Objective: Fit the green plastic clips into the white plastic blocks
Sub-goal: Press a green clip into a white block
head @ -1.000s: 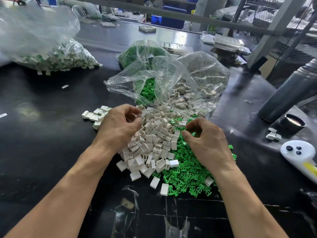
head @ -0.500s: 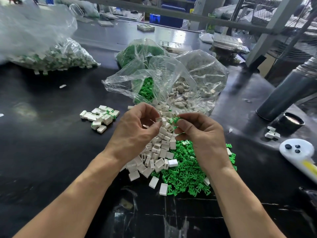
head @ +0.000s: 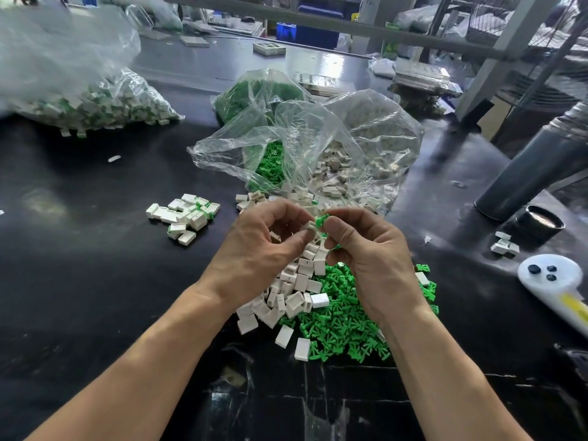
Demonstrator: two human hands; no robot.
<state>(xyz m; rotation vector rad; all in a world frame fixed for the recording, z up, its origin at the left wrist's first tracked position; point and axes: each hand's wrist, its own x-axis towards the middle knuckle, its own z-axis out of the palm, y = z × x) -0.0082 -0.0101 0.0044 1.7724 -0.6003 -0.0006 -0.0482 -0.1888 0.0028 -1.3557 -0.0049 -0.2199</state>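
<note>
Above the table's middle, my left hand (head: 264,246) pinches a small white block (head: 310,226) between thumb and fingers. My right hand (head: 359,249) pinches a green clip (head: 320,221) that touches the block's end. Below both hands lies a heap of loose white blocks (head: 292,291), and a heap of green clips (head: 343,326) spreads to its right. To the left sits a small group of blocks with green clips in them (head: 186,216).
Open clear bags of green clips (head: 270,167) and white blocks (head: 346,173) lie just behind my hands. A big bag of fitted blocks (head: 95,103) is far left. On the right: a grey cylinder (head: 534,173), a black cup (head: 541,222), a white controller (head: 553,281), a few blocks (head: 504,245).
Both hands rose off the heaps and came together, left with a white block, right with a green clip. The clip now meets the block's end.
</note>
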